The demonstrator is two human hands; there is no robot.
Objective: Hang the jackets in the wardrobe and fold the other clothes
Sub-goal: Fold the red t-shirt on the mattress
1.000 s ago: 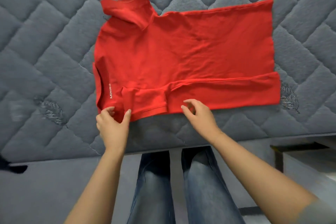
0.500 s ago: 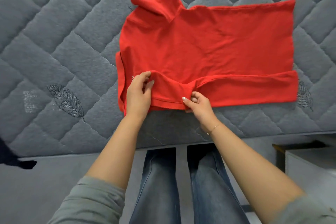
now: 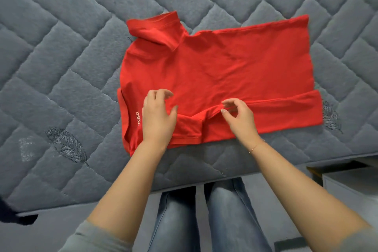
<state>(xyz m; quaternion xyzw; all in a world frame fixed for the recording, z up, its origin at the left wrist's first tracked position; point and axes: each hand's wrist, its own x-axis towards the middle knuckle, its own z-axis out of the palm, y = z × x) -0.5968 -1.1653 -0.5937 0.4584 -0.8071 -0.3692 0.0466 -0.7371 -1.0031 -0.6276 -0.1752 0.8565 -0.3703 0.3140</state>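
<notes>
A red T-shirt (image 3: pixel 225 67) lies flat on the grey quilted mattress (image 3: pixel 71 47), collar to the left. Its near side and near sleeve are folded in over the body, and the far sleeve (image 3: pixel 157 31) is turned inward at the top left. My left hand (image 3: pixel 157 118) rests on the shirt beside the collar label, with fingers loosely spread and nothing gripped. My right hand (image 3: pixel 239 116) hovers at the folded sleeve's edge; thumb and fingertips are slightly apart and no cloth is pinched between them.
The mattress edge (image 3: pixel 204 178) runs just in front of my jeans-clad legs (image 3: pixel 204 217). A white piece of furniture (image 3: pixel 351 186) stands at the lower right beside the bed. A dark cloth (image 3: pixel 12 213) shows at the lower left edge.
Both hands folded the near sleeve inward over the shirt body, then released it. The hands now lie higher on the shirt with fingers relaxed.
</notes>
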